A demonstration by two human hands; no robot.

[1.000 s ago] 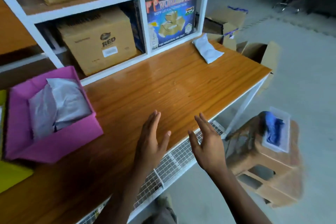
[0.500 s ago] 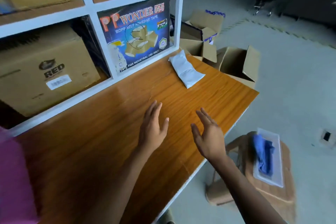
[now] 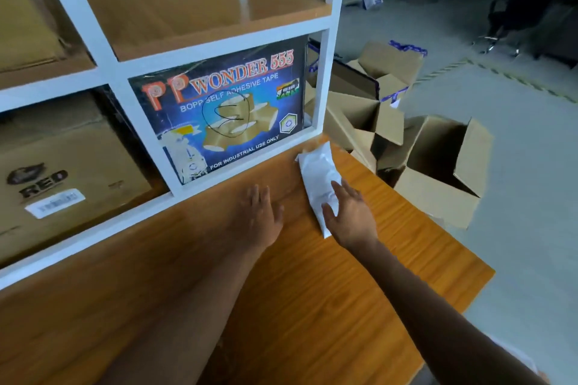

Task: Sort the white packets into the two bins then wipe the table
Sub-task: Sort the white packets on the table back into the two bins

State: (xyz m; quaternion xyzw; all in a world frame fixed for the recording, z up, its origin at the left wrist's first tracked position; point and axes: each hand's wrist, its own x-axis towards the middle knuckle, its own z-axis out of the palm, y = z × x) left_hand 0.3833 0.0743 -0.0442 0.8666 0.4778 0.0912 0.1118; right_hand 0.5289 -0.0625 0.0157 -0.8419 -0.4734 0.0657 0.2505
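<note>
- Still sorting: one packet [image 3: 319, 178] lies on the table [image 3: 312, 306]; bins out of view
- Right hand [image 3: 352, 216] rests spread on it, not gripping
- Left hand [image 3: 258, 217] open, empty
- Wiping remains

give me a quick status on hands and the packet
Right hand open, fingers on the packet. Left hand open, flat over the table. Nothing in the way.

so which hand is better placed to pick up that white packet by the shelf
Right. The right hand is already spread open over the near end of the flat white plastic packet, while the left hand rests flat on the orange wooden table beside it.
</note>
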